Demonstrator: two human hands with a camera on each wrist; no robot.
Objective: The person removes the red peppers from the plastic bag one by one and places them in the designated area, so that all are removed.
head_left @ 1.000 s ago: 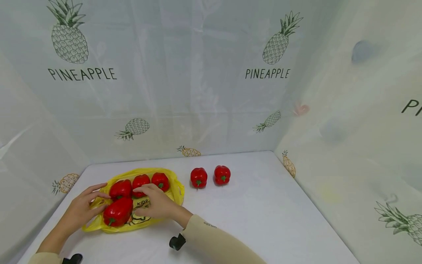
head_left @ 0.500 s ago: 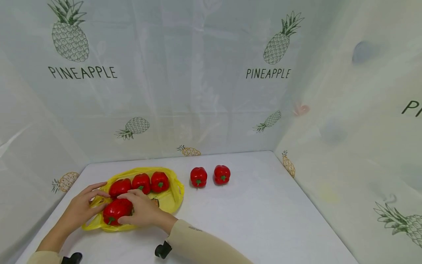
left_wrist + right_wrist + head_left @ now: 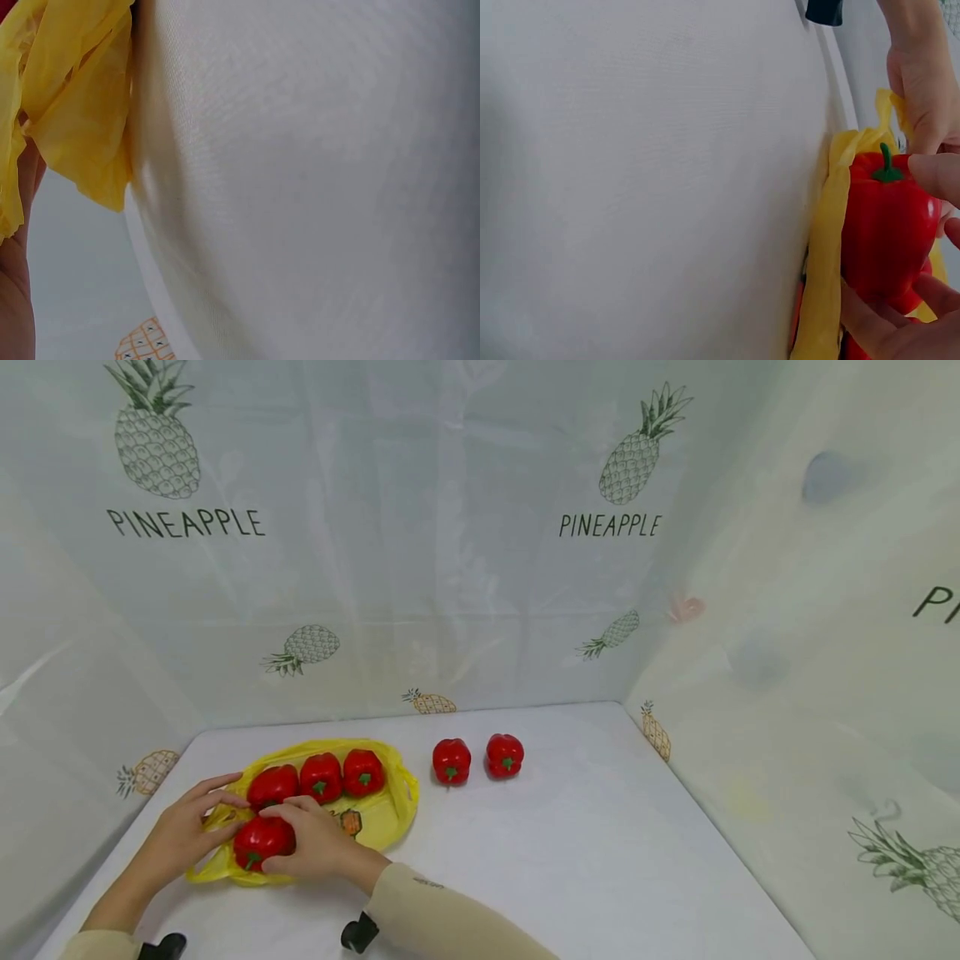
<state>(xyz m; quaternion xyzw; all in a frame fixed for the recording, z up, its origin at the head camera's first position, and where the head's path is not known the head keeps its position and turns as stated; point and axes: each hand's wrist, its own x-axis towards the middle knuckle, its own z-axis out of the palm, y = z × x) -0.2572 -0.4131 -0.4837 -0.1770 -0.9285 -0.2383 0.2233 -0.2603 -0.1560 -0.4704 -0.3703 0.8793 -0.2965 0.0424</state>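
A yellow plastic bag (image 3: 378, 814) lies at the table's front left with several red bell peppers in it. Three of them (image 3: 321, 777) sit in a row at its far side. My right hand (image 3: 311, 850) grips the nearest pepper (image 3: 258, 839) at the bag's front. In the right wrist view, its fingers (image 3: 936, 174) curl round that pepper (image 3: 885, 225) beside the bag's wall (image 3: 825, 247). My left hand (image 3: 187, 831) holds the bag's left rim (image 3: 217, 817). The left wrist view shows bunched yellow bag (image 3: 75, 112) against that hand (image 3: 11, 285).
Two more red peppers (image 3: 452, 760) (image 3: 505, 754) stand on the white table (image 3: 570, 843) right of the bag. Pineapple-print sheets wall in the back, left and right sides. Bare table stretches to the right and front.
My right hand slid left from the bag's middle onto the front pepper and closed round it, uncovering the bag's print. The left hand stayed at the rim.
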